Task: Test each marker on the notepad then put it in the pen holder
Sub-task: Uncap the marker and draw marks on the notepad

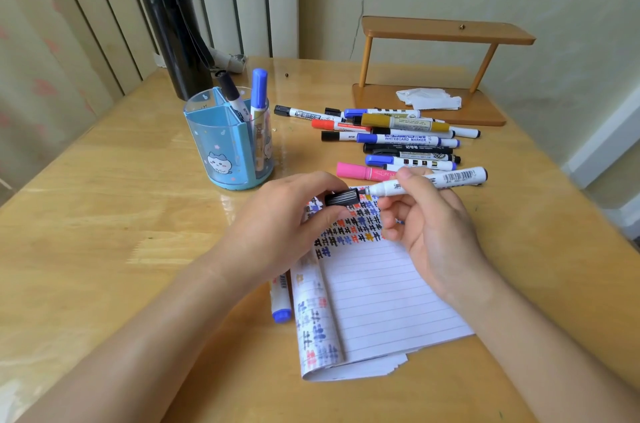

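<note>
A person's left hand (287,211) pinches a ribbed black cap (342,197) in its fingers. The right hand (426,225) has its fingers clasped round a white marker (433,182), held level, with its dark tip pointing at the cap and seemingly just short of it. Beneath both sets of fingers lies a lined notepad (381,291), its top rows filled with coloured test marks. Beyond the left fingers stands a blue pen holder (221,142) with two markers (259,90) in it. Beyond the right fingers, a pile of markers (398,138) lies on the tabletop (121,215).
</note>
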